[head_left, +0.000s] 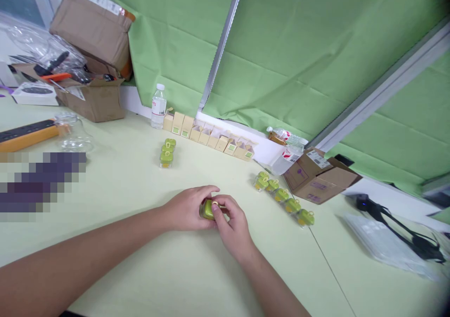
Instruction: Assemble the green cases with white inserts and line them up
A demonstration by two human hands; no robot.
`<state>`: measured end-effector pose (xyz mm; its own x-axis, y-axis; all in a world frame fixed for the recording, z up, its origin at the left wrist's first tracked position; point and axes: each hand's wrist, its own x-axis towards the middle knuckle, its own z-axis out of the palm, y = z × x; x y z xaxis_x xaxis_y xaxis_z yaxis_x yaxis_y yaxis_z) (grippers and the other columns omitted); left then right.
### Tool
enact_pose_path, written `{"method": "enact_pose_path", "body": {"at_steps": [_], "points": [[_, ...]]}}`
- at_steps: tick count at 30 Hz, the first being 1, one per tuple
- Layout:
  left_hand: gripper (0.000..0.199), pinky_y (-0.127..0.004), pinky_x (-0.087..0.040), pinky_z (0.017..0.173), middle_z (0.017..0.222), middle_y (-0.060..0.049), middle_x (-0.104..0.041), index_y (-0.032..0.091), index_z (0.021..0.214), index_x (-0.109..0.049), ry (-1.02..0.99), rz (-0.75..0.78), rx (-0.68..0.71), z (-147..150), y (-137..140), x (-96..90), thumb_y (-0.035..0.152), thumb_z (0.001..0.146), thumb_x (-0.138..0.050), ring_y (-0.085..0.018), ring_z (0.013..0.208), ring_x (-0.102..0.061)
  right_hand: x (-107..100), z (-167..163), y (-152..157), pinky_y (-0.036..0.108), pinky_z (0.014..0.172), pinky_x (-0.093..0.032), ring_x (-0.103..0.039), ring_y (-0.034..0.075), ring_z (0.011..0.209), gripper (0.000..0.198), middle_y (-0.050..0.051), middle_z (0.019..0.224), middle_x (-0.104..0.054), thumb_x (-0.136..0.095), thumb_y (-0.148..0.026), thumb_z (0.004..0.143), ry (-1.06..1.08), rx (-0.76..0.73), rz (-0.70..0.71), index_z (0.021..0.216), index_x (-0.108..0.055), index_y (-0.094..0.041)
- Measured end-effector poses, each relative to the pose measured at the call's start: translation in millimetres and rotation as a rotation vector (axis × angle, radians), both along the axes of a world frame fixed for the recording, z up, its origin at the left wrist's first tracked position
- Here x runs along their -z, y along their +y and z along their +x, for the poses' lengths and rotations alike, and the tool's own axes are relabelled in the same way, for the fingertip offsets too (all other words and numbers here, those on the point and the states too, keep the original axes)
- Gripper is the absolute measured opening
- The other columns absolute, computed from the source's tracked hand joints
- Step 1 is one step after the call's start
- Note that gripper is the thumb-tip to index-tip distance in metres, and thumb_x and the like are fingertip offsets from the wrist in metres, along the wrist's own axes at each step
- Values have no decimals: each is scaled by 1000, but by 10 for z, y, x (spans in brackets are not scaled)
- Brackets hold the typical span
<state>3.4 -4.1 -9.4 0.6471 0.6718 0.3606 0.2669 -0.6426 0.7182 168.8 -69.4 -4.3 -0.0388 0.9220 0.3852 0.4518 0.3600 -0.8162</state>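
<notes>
Between my two hands, just above the table, is a small clear container with a green lid [208, 209] and a small ring on top. My left hand [188, 209] wraps round its left side. On the right, my right hand [232, 221] grips the lid, its thumb by the ring. Similar green-lidded containers [166, 157] stand in a short row beyond my left hand. A longer row of them [281, 195] runs diagonally to the right of my hands.
Several small tan cartons [207, 134] line the table's back edge beside a water bottle [159, 106]. More bottles [288, 157] and a cardboard box [318, 174] stand back right. At left are a power strip [30, 134], a clear plastic jar [72, 134] and an open box [96, 99].
</notes>
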Motion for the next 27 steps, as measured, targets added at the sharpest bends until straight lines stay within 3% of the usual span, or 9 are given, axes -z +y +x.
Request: {"method": "enact_pose_path", "body": {"at_steps": [9, 17, 27], "points": [[63, -31, -50, 80, 112, -3, -67, 25, 132, -47, 40, 20, 19, -27, 17, -25, 32, 74, -72, -22, 97, -65, 26, 7, -8, 35, 83, -53, -63, 21, 97, 14, 7, 105, -65, -52, -21, 95, -111, 3, 37, 97, -66, -24], [63, -34, -50, 89, 120, -6, -64, 24, 133, -46, 6, 31, 25, -21, 11, -25, 27, 75, -70, -23, 106, -63, 6, 3, -10, 35, 81, -54, -64, 20, 95, 14, 7, 103, -65, -52, -21, 95, -99, 5, 39, 95, -66, -24], [56, -34, -50, 88, 118, -5, -64, 23, 128, -49, -4, 42, 70, -41, 30, -46, 28, 77, -69, -23, 103, -62, 26, -15, -9, 34, 81, -55, -65, 20, 93, 14, 6, 101, -66, -54, -21, 94, -77, 17, 43, 93, -68, -24]]}}
